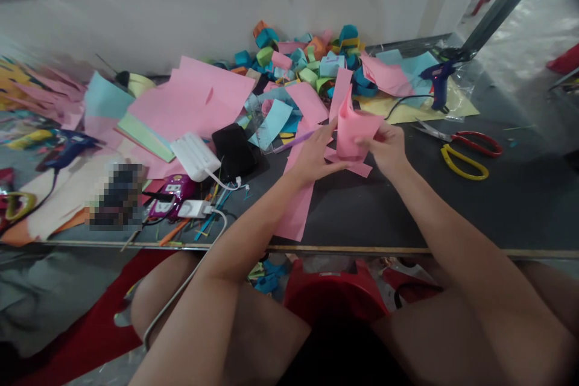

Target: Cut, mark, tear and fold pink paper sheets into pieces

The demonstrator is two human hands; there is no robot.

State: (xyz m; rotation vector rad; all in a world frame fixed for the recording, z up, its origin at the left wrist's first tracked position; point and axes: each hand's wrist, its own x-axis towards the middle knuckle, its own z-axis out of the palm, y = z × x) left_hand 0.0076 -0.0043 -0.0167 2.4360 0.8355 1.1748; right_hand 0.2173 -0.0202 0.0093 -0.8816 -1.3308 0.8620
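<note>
A folded piece of pink paper (355, 132) stands upright over the dark table, its top edges apart at the left. My right hand (389, 146) pinches its right edge between thumb and fingers. On its left side, my left hand (317, 155) has fingers and thumb stretched apart; the fingertips reach the paper's lower left edge, and whether they press on it is hard to see. Pink paper strips (298, 211) lie beneath my left hand and behind the folded piece. A purple stick-like thing (296, 140) lies just beyond my left fingers.
Scissors (470, 148) with red and yellow handles lie at the right, near a blue glue gun (438, 84). Coloured paper loops (312, 60) are heaped at the back. Leftward are pink sheets (181, 102), a white power bank (194, 157), a black pouch (235, 149) and cables.
</note>
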